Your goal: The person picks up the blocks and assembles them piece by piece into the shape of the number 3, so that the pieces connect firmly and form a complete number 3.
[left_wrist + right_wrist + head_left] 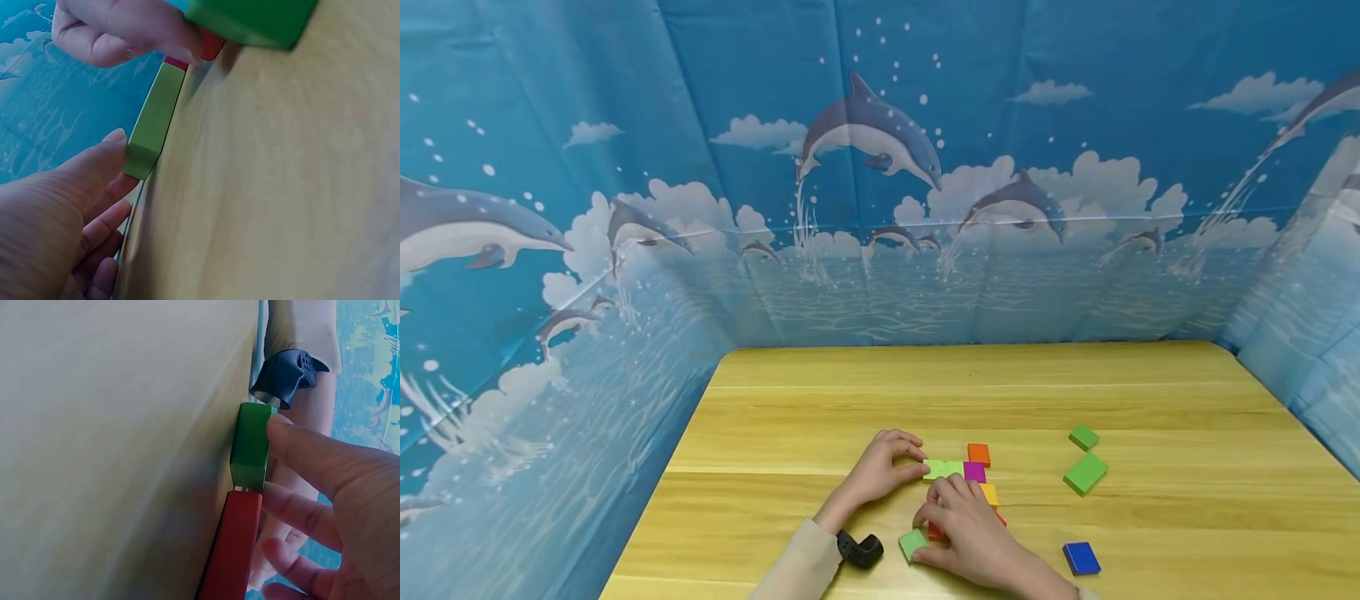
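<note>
My left hand (880, 471) holds the left end of a long light green block (942, 470) between thumb and forefinger, as the left wrist view shows. A purple block (974, 472) touches that block's right end, with an orange block (979, 453) just behind. My right hand (966, 525) pinches a small green block (251, 445) between thumb and forefinger, close beside a red block (234, 544) in the right wrist view. A yellow-orange block (990, 495) shows partly behind the right hand, which hides much of the red block.
Two green blocks (1086, 473) lie apart at the right of the wooden table (775, 408). A blue block (1081, 558) is nearer the front. A black wrist strap (860, 550) is on the left wrist. Dolphin-print curtains (850, 292) border the table.
</note>
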The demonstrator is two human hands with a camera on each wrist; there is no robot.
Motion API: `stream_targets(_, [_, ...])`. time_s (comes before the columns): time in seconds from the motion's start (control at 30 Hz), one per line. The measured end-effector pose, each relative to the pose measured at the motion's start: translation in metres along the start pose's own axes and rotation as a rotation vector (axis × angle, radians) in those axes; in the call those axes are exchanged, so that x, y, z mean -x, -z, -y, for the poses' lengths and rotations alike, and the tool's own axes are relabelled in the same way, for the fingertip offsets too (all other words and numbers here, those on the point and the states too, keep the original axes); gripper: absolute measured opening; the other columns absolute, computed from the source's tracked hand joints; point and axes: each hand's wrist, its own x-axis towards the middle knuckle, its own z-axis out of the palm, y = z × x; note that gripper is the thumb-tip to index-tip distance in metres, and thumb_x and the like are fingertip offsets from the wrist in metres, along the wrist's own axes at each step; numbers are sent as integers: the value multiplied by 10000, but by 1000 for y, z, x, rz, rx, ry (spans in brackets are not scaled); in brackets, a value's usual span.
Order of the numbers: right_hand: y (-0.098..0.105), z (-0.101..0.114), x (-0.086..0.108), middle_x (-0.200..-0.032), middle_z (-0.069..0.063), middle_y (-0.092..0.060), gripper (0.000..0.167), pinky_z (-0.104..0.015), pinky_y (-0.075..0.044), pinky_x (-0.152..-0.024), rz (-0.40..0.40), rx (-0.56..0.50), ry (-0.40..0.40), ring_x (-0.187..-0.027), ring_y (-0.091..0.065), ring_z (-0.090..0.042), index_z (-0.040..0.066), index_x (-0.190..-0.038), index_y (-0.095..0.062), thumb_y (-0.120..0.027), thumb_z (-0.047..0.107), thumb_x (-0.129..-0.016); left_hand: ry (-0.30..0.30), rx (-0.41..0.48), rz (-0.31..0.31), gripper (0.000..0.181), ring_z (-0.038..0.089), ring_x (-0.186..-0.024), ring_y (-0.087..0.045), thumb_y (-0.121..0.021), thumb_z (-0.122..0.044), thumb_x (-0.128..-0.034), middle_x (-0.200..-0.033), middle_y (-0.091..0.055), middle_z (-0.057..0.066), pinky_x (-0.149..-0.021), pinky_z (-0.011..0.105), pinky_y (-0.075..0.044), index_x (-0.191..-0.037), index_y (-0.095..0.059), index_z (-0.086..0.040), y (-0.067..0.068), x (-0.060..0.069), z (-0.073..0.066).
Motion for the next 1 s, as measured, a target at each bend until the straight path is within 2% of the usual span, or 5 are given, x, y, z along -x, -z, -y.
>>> stream_targets(0.43, [-6,-1,-6,-858,126,-368,323,-323,-274,-722,-64,46,-29,-834,-330,-113,235,-780,-637,-739,539,-741,18,-5,1,190,135,-1117,-472,-668,-366,-888,-1160,-591,-71,-966,371,-374,-964,-727,-202,-2,0,1])
stream_targets(0.7, [-3,-5,-3,-876,128,-392,344,-350,-311,-745,-7,7,-68,-849,-345,-114,225,-842,-680,-735,549,-741,-3,-11,2,203,132,-1105,-477,-653,-380,-895,-1162,-591,-65,-950,367,-389,-973,-721,-205,-3,-1,2])
stream_targets(1.0, [-2,-8,-3,-881,148,-396,261,-340,-312,-746,-2,-47,-90,-861,-344,-102,256,-857,-682,-727,503,-781,7,-4,4,189,133,-1107,-475,-658,-368,-895,-1159,-587,-80,-949,374,-388,-970,-720,-206,-1,-2,2])
